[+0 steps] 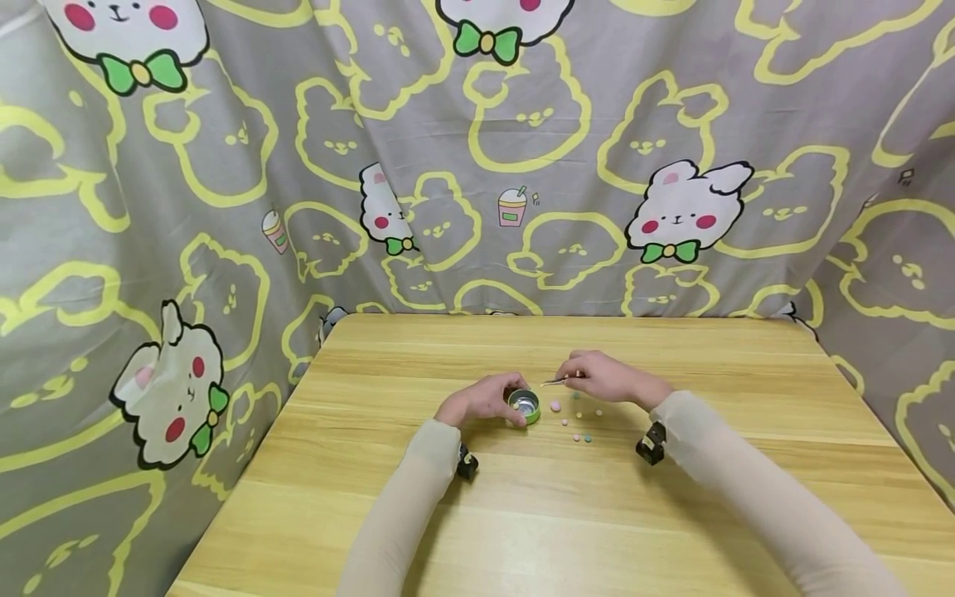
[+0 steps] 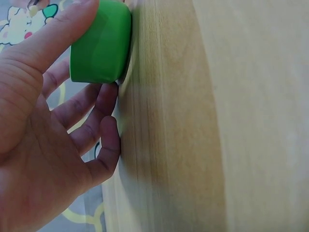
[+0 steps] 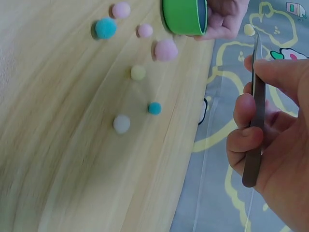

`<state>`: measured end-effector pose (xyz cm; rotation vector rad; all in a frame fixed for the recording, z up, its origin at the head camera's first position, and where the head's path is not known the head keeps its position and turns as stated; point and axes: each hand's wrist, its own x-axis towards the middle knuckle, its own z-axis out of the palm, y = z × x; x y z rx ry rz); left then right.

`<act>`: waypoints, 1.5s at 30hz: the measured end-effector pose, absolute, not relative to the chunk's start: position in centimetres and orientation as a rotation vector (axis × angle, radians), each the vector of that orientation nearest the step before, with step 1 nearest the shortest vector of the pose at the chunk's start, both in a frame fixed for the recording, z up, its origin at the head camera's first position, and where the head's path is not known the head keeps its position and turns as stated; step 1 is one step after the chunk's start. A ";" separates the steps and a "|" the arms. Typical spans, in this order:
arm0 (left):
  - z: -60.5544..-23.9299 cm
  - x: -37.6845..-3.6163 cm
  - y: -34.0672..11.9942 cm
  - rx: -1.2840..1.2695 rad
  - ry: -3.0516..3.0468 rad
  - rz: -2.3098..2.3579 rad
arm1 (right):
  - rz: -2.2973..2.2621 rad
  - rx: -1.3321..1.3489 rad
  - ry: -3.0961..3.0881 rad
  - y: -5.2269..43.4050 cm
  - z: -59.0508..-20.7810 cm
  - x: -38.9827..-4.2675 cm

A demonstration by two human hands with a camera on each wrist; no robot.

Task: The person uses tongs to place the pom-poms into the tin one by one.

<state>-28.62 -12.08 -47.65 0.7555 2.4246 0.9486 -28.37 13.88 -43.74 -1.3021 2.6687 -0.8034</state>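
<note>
Several small pompoms (image 3: 138, 72) lie loose on the counter (image 1: 671, 514) just right of the green tin (image 1: 525, 405), none visibly inside it. Left hand (image 1: 481, 400) grips the tin; right hand (image 1: 604, 377) pinches tweezers (image 3: 255, 111) holding a pale pompom (image 3: 249, 29) beside the tin's rim, so most sorting seems left.

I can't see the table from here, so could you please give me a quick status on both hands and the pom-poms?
Left hand grips green tin. Right hand pinches tweezers, yellow pom-pom at the tip. Other pom-poms loose on table. Nothing between tip and tin.
</note>
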 end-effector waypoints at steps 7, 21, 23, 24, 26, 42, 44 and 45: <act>-47.8 -28.8 -12.2 0.747 2.411 0.963 | -0.798 -1.334 2.639 13.0 -44.1 -28.3; -47.9 -28.8 -12.3 0.729 2.396 0.996 | -0.778 -1.365 2.605 11.8 -45.0 -28.3; -47.9 -28.8 -12.3 0.731 2.393 1.001 | -0.778 -1.364 2.605 11.7 -45.1 -28.3; -47.9 -28.7 -12.3 0.732 2.390 1.004 | -0.777 -1.366 2.605 11.6 -45.1 -28.3; -47.9 -28.7 -12.2 0.734 2.385 1.010 | -0.777 -1.366 2.602 11.5 -45.2 -28.4; -47.8 -28.7 -12.1 0.734 2.383 1.007 | -0.808 -1.280 2.666 12.9 -44.1 -28.0; -47.8 -28.7 -12.1 0.734 2.387 1.001 | -0.819 -1.268 2.674 13.5 -43.8 -27.9; -47.8 -28.7 -12.1 0.733 2.390 0.997 | -0.823 -1.260 2.678 13.8 -43.6 -27.8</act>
